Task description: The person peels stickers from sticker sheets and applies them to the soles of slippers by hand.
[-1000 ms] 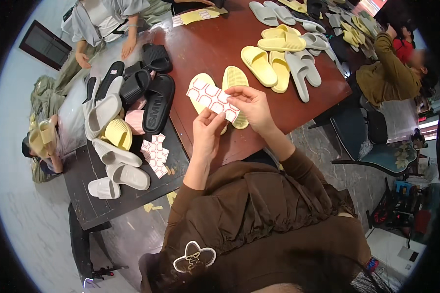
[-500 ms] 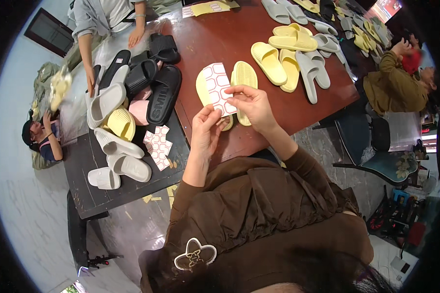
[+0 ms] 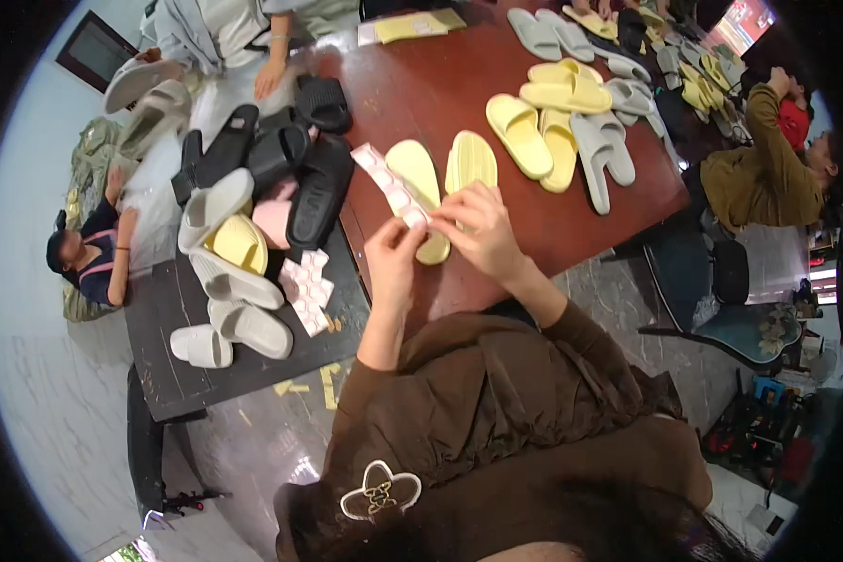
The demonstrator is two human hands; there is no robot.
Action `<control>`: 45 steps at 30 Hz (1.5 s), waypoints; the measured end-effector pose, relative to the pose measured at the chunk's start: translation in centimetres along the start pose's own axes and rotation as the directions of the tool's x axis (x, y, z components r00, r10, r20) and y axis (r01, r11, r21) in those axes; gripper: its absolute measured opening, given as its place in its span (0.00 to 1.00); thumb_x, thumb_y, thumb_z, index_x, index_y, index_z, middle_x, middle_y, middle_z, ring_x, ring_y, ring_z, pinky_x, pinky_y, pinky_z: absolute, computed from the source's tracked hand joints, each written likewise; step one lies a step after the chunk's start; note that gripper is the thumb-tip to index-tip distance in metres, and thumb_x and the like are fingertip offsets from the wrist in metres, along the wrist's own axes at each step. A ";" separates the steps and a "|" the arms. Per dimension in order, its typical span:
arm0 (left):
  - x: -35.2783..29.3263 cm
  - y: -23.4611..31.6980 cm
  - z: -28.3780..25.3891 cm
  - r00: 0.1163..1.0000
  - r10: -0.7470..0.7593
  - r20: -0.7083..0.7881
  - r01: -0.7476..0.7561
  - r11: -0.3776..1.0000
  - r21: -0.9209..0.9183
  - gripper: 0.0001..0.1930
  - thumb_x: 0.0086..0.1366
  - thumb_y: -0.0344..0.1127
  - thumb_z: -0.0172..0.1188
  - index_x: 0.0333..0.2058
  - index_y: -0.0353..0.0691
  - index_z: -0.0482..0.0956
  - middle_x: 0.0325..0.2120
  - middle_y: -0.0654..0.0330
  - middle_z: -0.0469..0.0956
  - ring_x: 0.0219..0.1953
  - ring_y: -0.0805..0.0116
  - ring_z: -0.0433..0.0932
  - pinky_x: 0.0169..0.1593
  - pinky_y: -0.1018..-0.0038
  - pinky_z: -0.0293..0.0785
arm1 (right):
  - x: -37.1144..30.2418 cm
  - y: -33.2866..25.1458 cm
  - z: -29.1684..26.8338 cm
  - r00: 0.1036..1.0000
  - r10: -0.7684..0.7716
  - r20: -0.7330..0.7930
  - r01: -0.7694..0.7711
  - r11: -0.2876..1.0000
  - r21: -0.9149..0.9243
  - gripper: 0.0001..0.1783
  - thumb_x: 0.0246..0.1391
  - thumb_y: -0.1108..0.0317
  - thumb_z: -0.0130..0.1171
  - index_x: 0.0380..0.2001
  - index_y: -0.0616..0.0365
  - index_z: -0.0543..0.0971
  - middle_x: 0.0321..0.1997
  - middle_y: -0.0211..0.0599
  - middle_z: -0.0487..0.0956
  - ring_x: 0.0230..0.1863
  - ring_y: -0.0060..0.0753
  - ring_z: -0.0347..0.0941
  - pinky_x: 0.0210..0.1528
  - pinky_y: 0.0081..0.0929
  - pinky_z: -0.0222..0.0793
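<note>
My left hand (image 3: 392, 267) pinches the lower end of a sheet of white labels with red outlines (image 3: 391, 184), which slants up to the left. At that same end, the fingertips of my right hand (image 3: 485, 231) are closed on the sheet's edge; exactly what they grip is too small to see. Just beyond my hands lies a yellow slipper (image 3: 410, 165), partly covered by the sheet. Beside it, a second yellow slipper (image 3: 471, 156) shows a ridged face, its near end hidden behind my right hand.
More label sheets (image 3: 306, 292) lie at left, beside piled grey, black, pink and yellow slippers (image 3: 250, 328). Yellow slippers (image 3: 519, 136) and grey slippers (image 3: 590, 155) sit at right on the red-brown table (image 3: 393, 94). Co-workers are around; a chair (image 3: 712, 290) stands at right.
The label sheet has swung to the left and now shows as a narrow, tilted strip. My hands have moved slightly nearer. At far left, grey slippers have appeared and a bagged yellow pair is gone.
</note>
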State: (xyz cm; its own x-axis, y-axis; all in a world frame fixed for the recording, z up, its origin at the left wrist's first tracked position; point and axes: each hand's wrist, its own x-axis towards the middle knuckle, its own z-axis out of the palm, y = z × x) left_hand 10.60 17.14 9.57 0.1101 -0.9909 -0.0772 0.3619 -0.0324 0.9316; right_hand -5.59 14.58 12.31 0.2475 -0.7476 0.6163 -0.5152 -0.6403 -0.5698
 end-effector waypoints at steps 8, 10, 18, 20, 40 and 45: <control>-0.3 -3.9 -2.8 0.938 0.294 0.186 -0.348 0.777 0.525 0.03 0.65 0.24 0.61 0.35 0.29 0.79 0.30 0.64 0.79 0.33 0.80 0.75 0.38 0.81 0.72 | -2.4 0.0 1.6 0.998 0.032 0.050 -0.031 0.999 -0.029 0.04 0.43 0.68 0.66 0.21 0.56 0.81 0.28 0.31 0.76 0.37 0.36 0.71 0.44 0.37 0.60; -0.7 -3.6 -2.4 0.939 0.277 0.202 -0.343 0.743 0.574 0.03 0.65 0.24 0.61 0.34 0.29 0.79 0.28 0.64 0.78 0.32 0.81 0.73 0.37 0.82 0.70 | -3.0 0.1 1.7 0.993 0.047 0.110 -0.038 0.996 -0.083 0.05 0.43 0.70 0.67 0.24 0.57 0.81 0.29 0.31 0.77 0.38 0.37 0.70 0.46 0.38 0.61; -0.8 -3.8 -3.0 0.978 0.133 0.162 -0.199 0.829 0.522 0.05 0.65 0.26 0.60 0.37 0.29 0.78 0.29 0.63 0.80 0.32 0.81 0.76 0.36 0.79 0.73 | -2.4 0.0 2.3 0.993 0.052 0.108 -0.044 0.996 -0.077 0.06 0.42 0.67 0.66 0.19 0.56 0.81 0.26 0.29 0.76 0.35 0.33 0.71 0.43 0.35 0.58; -0.6 -3.3 -2.7 0.981 0.132 0.142 -0.183 0.869 0.460 0.05 0.65 0.27 0.61 0.37 0.30 0.77 0.29 0.61 0.80 0.31 0.79 0.76 0.35 0.77 0.72 | -2.2 0.1 2.8 0.993 0.051 0.102 -0.042 0.995 -0.086 0.06 0.42 0.67 0.66 0.19 0.56 0.81 0.26 0.29 0.76 0.35 0.33 0.70 0.43 0.35 0.57; -0.8 0.6 -3.6 0.973 -0.038 0.227 0.078 0.982 -0.170 0.19 0.61 0.26 0.52 0.50 0.28 0.78 0.44 0.60 0.81 0.45 0.75 0.78 0.52 0.77 0.71 | 1.1 2.7 2.7 0.673 0.520 0.525 -0.635 0.044 0.771 0.33 0.58 0.76 0.63 0.64 0.66 0.63 0.41 0.37 0.79 0.40 0.23 0.77 0.44 0.21 0.75; 0.1 0.8 -5.2 0.977 -0.026 0.213 -0.002 0.992 0.128 0.17 0.63 0.28 0.57 0.52 0.32 0.76 0.40 0.62 0.79 0.40 0.77 0.76 0.47 0.79 0.72 | 2.3 1.1 2.3 0.782 0.466 0.414 -0.594 0.359 0.720 0.35 0.55 0.84 0.59 0.65 0.62 0.60 0.35 0.31 0.77 0.39 0.19 0.76 0.45 0.20 0.73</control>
State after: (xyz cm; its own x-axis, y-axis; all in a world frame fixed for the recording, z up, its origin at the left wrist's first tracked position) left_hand 15.70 17.69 8.43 -0.0986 -0.9948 -0.0238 0.2400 -0.0470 0.9696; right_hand -3.74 11.71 11.88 0.2932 -0.9560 -0.0080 0.2587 0.0874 -0.9620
